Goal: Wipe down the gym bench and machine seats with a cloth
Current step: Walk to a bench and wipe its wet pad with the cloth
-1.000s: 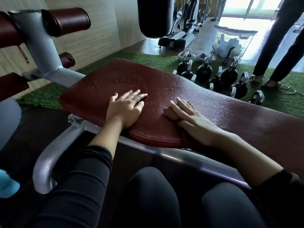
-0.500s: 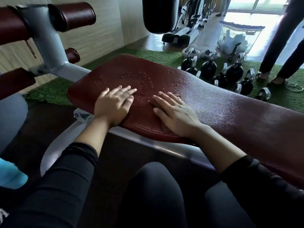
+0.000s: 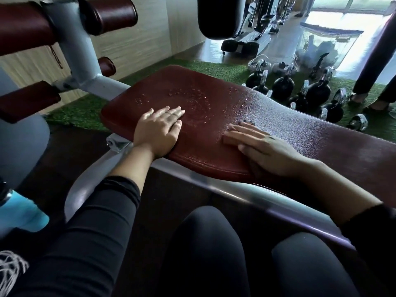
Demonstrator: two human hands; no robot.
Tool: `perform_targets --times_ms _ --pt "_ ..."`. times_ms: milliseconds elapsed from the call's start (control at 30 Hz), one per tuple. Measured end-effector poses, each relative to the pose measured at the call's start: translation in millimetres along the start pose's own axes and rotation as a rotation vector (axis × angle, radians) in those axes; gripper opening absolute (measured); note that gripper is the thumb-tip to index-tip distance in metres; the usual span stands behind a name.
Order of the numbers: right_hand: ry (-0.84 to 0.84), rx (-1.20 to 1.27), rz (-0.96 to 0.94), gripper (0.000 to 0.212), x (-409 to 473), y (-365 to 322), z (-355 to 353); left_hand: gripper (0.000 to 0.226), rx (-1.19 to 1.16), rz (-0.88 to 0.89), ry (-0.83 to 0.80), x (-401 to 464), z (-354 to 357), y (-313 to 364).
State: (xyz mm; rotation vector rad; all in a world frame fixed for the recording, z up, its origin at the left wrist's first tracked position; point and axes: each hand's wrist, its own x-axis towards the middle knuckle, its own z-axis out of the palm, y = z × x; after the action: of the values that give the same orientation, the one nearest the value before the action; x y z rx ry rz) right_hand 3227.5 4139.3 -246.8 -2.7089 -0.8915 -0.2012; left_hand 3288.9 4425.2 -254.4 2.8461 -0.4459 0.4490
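Maroon vinyl covers the bench (image 3: pixel 214 151), its pad beaded with water droplets thickest toward the far edge. Grey metal tubing frames the pad's near side. Both hands lie flat on the pad with fingers straight, well apart from each other. Left hand (image 3: pixel 157 130) presses near the pad's left end, wrist over the near edge. Right hand (image 3: pixel 260 147) rests further along the pad, fingers pointing left; a dark bit shows at its fingertips, but whether that is a cloth I cannot tell. Beyond the bench's far edge, black kettlebells (image 3: pixel 300 93) stand on green turf (image 3: pixel 214 69).
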Motion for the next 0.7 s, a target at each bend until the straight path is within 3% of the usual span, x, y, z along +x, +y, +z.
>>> perform_targets --times_ms 100,233,400,567,700 --pt "0.01 -0.013 0.073 0.05 35.4 -20.0 12.2 0.059 -0.026 -0.008 0.012 0.3 0.2 -0.3" --pt "0.101 -0.155 -0.146 0.046 34.4 -66.8 31.7 0.058 -0.084 0.004 0.012 -0.8 -0.6 -2.0" --pt "0.003 -0.181 -0.337 0.043 -16.3 -38.4 17.6 0.06 -0.029 -0.008 -0.006 -0.3 -0.1 -0.8" --pt "-0.036 0.01 -0.144 0.046 3.1 -6.2 2.0 0.057 -0.021 -0.012 -0.005 0.7 0.7 -1.4" --pt "0.013 -0.02 -0.074 0.05 41.3 -37.8 14.9 0.053 -0.035 -0.021 -0.024 1.3 -1.5 -0.4"
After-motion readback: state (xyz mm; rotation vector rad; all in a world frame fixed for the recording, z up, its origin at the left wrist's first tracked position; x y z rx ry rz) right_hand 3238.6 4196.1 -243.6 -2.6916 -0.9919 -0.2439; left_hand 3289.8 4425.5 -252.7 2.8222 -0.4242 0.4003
